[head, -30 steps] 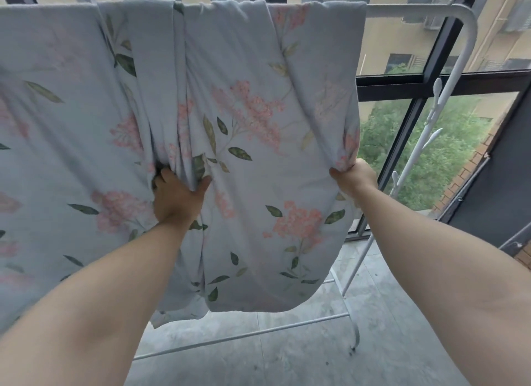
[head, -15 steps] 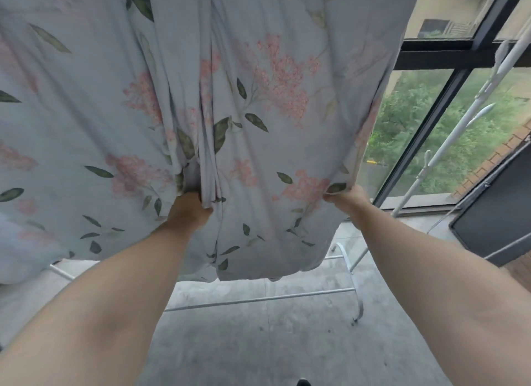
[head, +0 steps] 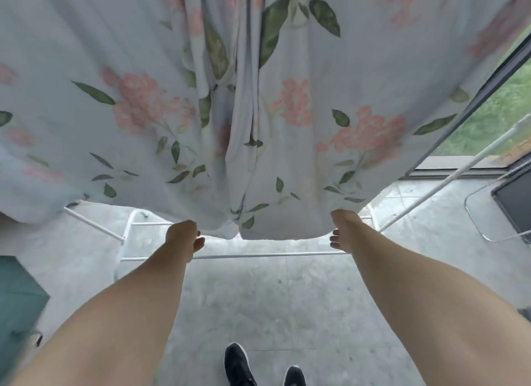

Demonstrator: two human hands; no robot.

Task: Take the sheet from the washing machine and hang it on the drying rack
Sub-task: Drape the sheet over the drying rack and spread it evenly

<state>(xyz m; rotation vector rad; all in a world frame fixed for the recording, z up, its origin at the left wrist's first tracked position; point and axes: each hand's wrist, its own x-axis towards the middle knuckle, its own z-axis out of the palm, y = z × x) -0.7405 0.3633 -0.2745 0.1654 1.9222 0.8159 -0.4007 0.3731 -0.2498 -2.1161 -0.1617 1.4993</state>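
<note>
Floral sheet (head: 316,69) fills top of view, hanging w/ bunched folds at centre, hem just above floor level bars. Grey floor (head: 258,314) below. White drying rack (head: 258,255): low bars show under the hem. L hand (head: 184,236) at hem left of folds, R hand (head: 343,230) at hem's right corner. Both have fingers curled at the fabric edge; can't tell if pinching or let go. Black shoes (head: 238,362) at bottom.

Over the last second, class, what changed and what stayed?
Both hands slid down the floral sheet to its bottom hem: left hand from the bunched fold, right hand from the side edge. Whether they still grip is unclear. The sheet stayed hanging over the drying rack.
</note>
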